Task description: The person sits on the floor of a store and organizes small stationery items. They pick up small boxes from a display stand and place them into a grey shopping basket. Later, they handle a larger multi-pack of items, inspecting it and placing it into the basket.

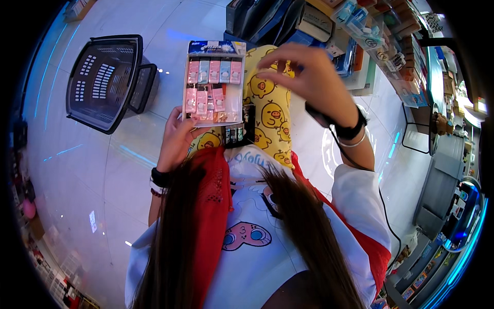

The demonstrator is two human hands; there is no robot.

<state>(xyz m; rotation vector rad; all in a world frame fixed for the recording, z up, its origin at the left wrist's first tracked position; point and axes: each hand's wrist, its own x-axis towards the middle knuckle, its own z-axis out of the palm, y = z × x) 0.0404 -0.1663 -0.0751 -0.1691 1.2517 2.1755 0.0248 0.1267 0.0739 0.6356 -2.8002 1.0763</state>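
Observation:
My left hand [176,135] grips the lower left corner of a shallow display box [233,98] with a blue printed header. Small pink packets [191,101] and a few light blue ones [203,71] stand in the box in an upper row, with more pink ones below, some tilted; its lower right part shows bare white. To the right of the box my right hand [287,69] hangs in the air above a yellow chick-print cloth over my lap, blurred, with fingers curled and apart, and no item shows between them. A dark box of small items [235,134] lies on my lap behind the display box.
A black plastic shopping basket [104,81] stands on the tiled floor at the left. Blue folders [266,23] and boxes are stacked ahead. At the upper right, clear bins [366,34] of goods fill a shelf. A black cable [389,216] runs from my right wrist.

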